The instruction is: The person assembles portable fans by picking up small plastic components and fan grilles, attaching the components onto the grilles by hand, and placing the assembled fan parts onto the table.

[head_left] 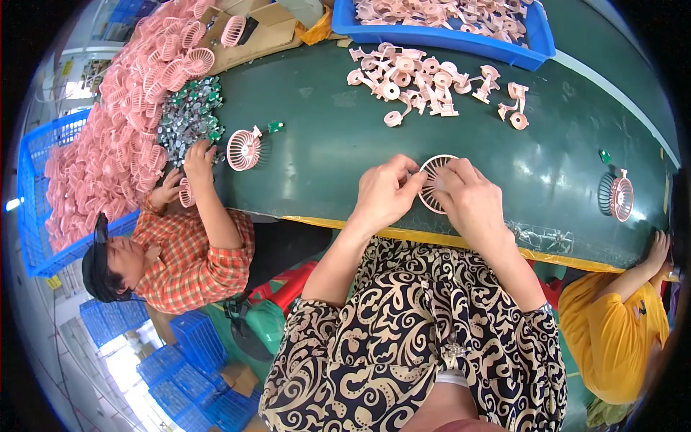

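A round pink plastic fan cage (430, 189) with thin ribs is held just over the green table, near its front edge. My left hand (387, 193) pinches the cage's left rim between thumb and fingers. Over the right side lies my right hand (469, 200), its fingers curled in at the cage and gripping it. Whether a small part sits under those fingertips is hidden. Beyond my hands, a loose pile of pink bracket-like parts (425, 79) with round ring ends lies on the table.
A blue tray (446, 36) of pink parts stands at the back. Fan cages (245, 150) (621, 198) lie left and right, near small green circuit boards (276, 127) (604, 155). A co-worker in a checked shirt (194, 266) sits left beside heaped cages (108, 162); another, in yellow (612, 338), right.
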The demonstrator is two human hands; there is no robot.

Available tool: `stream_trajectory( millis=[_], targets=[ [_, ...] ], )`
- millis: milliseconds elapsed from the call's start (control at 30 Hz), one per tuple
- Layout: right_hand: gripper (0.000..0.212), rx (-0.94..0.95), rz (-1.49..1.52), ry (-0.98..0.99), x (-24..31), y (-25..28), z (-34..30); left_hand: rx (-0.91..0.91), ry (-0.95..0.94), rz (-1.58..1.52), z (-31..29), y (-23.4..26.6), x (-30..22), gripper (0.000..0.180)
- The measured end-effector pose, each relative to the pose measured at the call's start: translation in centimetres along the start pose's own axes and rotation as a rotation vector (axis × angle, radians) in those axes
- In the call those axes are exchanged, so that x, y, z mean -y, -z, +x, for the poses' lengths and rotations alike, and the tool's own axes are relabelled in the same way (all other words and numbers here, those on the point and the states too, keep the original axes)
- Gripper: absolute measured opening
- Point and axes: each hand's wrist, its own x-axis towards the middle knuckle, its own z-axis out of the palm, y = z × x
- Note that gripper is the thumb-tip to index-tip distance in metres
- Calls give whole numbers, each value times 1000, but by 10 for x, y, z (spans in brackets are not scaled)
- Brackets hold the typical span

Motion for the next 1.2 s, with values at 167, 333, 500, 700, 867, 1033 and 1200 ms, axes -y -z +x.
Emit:
stream_trajectory(
  millis=[167, 333, 500, 700, 867, 1033, 1200],
  targets=[
    [22, -108, 26, 78, 15, 10, -4, -86, -22, -189, -2, -5, 4, 16],
    [18, -62, -11, 96, 13, 1, -1, -155, -53, -275, -5, -15, 1, 12],
    [14, -30, -6, 142, 6, -3, 1, -217, -88, -237, -4, -19, 1, 15],
    [9, -35, 61, 138, 6, -3, 2, -264, -122, -224, -4, -20, 1, 17],
    [13, 71, 61, 107, 4, 0, 5, -281, -129, -215, -2, -23, 7, 18],
    [12, 136, 94, 108, 0, 5, 9, -282, -115, -252, -3, -23, 2, 18],
    [10, 142, 98, 120, -4, 2, 8, -269, -119, -212, -2, -21, 0, 18]
  ],
)
